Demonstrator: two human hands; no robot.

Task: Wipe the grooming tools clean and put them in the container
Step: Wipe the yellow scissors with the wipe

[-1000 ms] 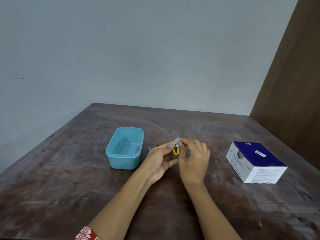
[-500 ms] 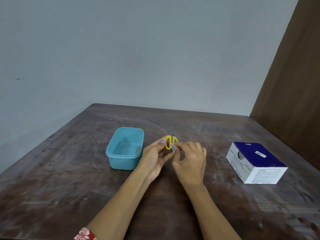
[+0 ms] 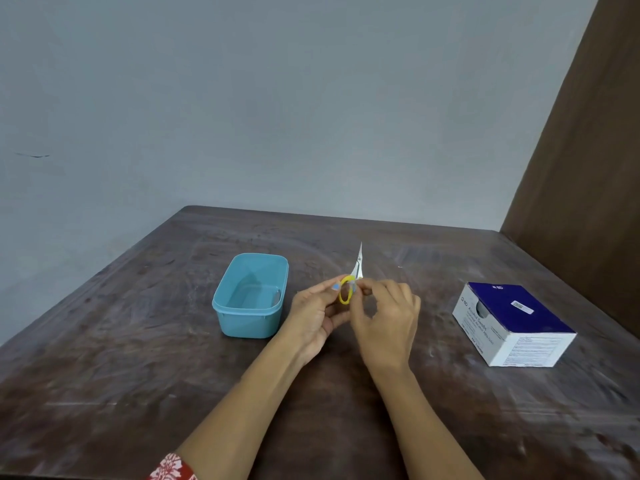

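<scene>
Now we hold the small scissors [image 3: 352,280] in the air between both hands, above the table [image 3: 138,358] and just to the right of the blue container [image 3: 250,296]. Our left hand [image 3: 317,315] pinches the yellow handle ring with thumb and fingers, and our right hand [image 3: 388,322] has its fingertips curled at the same ring; something pale seems to be there, perhaps a wipe, but it is too blurred for us to say surely. The step in hand, as we judge it, is wiping the handle part. To do it well we should keep the left pinch firm so the tool cannot turn, and rub along the ring and then toward the blades, moving always away from the sharp tip and not against it. The long axis of the scissors stands nearly upright, a little tilted; the blades look closed, with the point going up and away from us and the yellow ring at the low end, near our fingers. The container looks open and has room, so afterwards we can lay the scissors flat along its length. A white and dark blue box [image 3: 512,323] rests well apart on the right.
</scene>
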